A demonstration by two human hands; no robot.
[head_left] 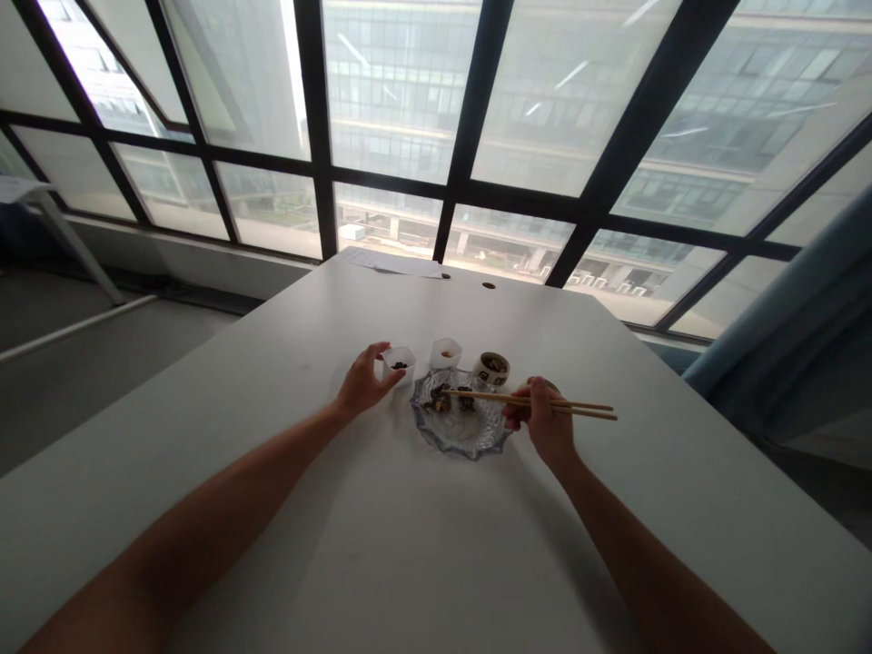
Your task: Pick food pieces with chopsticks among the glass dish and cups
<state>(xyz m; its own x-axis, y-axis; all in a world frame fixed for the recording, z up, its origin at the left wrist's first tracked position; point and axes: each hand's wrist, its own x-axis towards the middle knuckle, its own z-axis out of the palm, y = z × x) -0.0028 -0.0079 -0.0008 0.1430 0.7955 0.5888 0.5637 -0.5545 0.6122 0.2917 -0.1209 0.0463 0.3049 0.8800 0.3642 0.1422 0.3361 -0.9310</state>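
Note:
My left hand is closed around the side of a small white cup with dark bits inside. In my right hand is a pair of wooden chopsticks. Their tips reach over the left part of a scalloped clear glass plate, at a dark brown clump of small pieces. A second dark clump lies beside it on the plate. I cannot tell whether the tips pinch anything.
Behind the plate stand another white cup with a little brown content and a patterned round bowl holding dark pieces. A round item is partly hidden by my right hand. Papers lie at the white table's far edge, near the windows.

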